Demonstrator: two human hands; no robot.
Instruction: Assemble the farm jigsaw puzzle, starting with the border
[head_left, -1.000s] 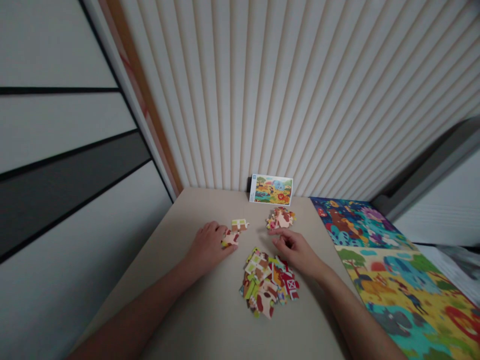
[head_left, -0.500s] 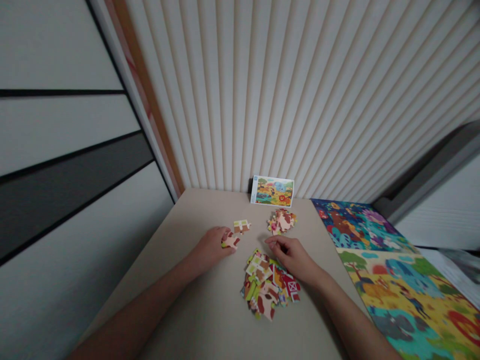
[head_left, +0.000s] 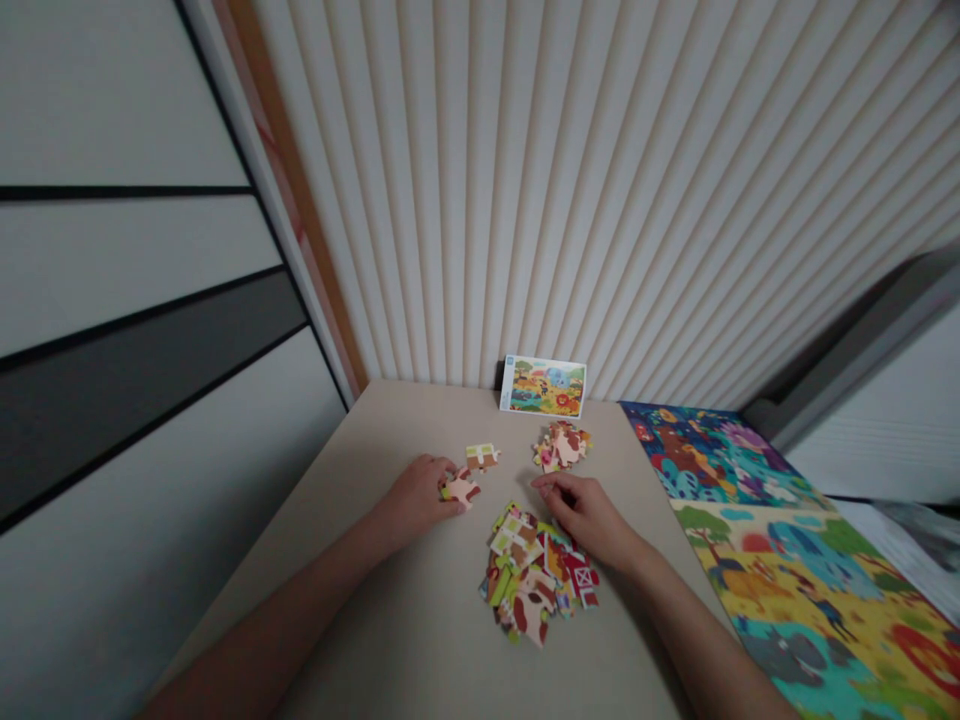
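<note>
Beside the left of the loose pieces, my left hand has its thumb and fingers around a pink and brown puzzle piece on the table. Just beyond that piece lies a green, white and brown puzzle piece. My right hand rests at the upper right of a heaped pile of puzzle pieces, fingers curled in and closed. Nothing shows between its fingertips. A smaller pile of pieces lies just past the right hand.
A picture box stands at the table's back edge, before a pleated blind. Along the right lie a dark blue picture puzzle and a yellow animal one. A white panelled cabinet flanks the left.
My left fingers have drawn back slightly, so more of the pink and brown piece shows. The right hand stays almost where it was. The view has shifted a little.
</note>
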